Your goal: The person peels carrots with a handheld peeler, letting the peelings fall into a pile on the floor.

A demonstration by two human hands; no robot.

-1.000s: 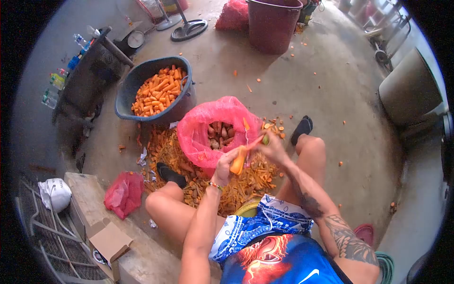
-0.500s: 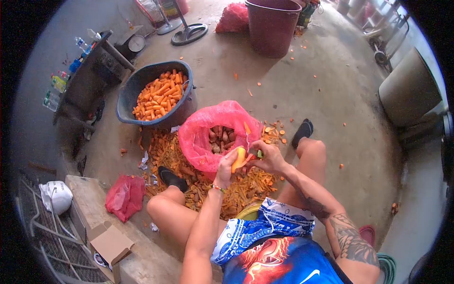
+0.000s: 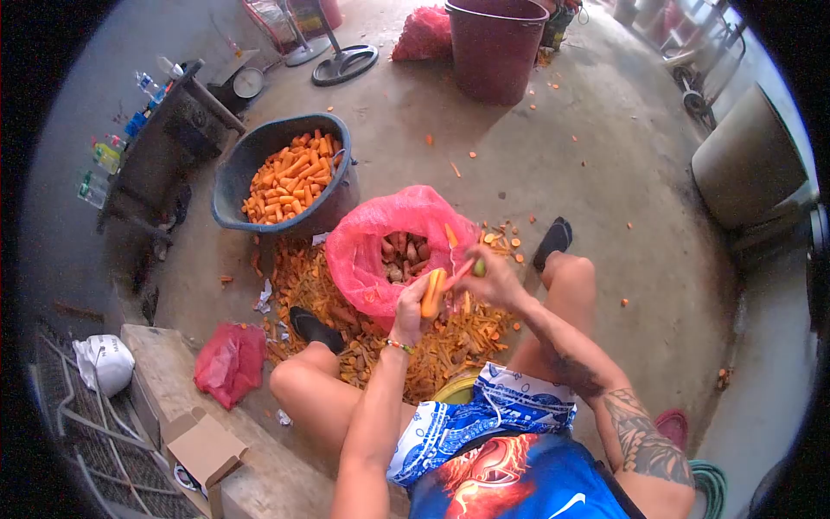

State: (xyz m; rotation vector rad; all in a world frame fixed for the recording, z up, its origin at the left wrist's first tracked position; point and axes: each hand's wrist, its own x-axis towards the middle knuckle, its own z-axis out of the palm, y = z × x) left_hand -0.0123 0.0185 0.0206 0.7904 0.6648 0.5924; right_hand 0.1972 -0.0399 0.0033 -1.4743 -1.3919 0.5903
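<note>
My left hand (image 3: 410, 308) is closed around a partly peeled carrot (image 3: 432, 294), which stands up from the fingers. Just to its right, my right hand (image 3: 499, 278) grips a red and green peeler (image 3: 462, 273), smeared by motion and slightly off the carrot. Both hands are over the near rim of a pink mesh sack (image 3: 359, 259), which is rolled open with unpeeled carrots (image 3: 404, 256) inside. Orange peelings (image 3: 432, 356) lie in a heap around the sack and between my feet.
A dark tub (image 3: 233, 195) of peeled carrots (image 3: 290, 177) stands beyond the sack to the left. An empty-looking red mesh bag (image 3: 230, 362) and an open cardboard box (image 3: 206, 445) lie at left. A maroon bin (image 3: 491, 56) stands at the back; carrot slices dot the floor.
My right hand has swung the peeler slightly up and away from the carrot. The carrot has turned a little in my left hand, which stays nearly in place.
</note>
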